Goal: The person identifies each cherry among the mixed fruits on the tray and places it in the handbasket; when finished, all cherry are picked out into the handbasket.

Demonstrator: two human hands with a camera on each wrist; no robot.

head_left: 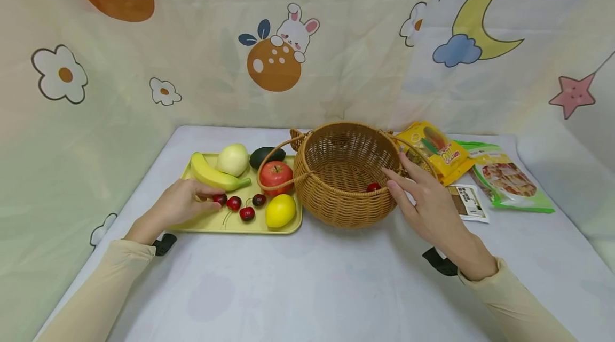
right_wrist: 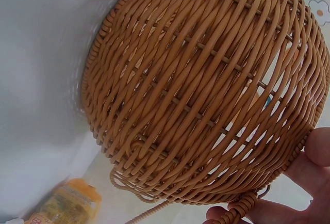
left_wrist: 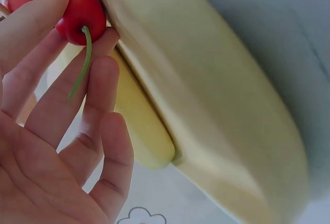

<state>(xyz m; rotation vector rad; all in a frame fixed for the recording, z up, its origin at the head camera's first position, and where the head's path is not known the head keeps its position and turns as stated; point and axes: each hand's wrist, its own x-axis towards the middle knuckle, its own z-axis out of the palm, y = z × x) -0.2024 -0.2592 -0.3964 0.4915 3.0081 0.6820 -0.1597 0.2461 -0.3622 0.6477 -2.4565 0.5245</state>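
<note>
Cherry [left_wrist: 81, 13]: on or just over tray [head_left: 230, 231], L half, nearer front edge than rear; lifted or not, can't tell. My L hand [head_left: 183, 202] has it pinched betw. thumb & fingertips; green stem free, trailing toward palm. Step, by my judgement: picking it up. Pinch light, pads either side of the fruit, stem out of the grip; small smooth ball, prob. squirts out if squeezed off-centre. Raise straight up before any sideways move, as 3 other cherries [head_left: 247, 214] sit close on R & could get knocked or stem-snagged.

Banana [head_left: 211, 174] lies from tray's rear L corner toward mid, just behind my knuckles: wrist low & to front edge shd clear it. Lemon [head_left: 281, 211] at front R corner; apple [head_left: 276, 175] near R edge, basket handle looped across it. Pale round fruit [head_left: 232, 159] + avocado [head_left: 266, 157] along rear edge.

Basket [head_left: 348, 211] just R of tray, one cherry inside nr front R rim. My R hand [head_left: 432, 211] grasps that rim at R, fingers over, thumb outside. Light steadying enough, I think; tugging might drag handle against apple.

Packs [head_left: 439, 152] beyond, toward table's rear R corner: out of the way.
</note>
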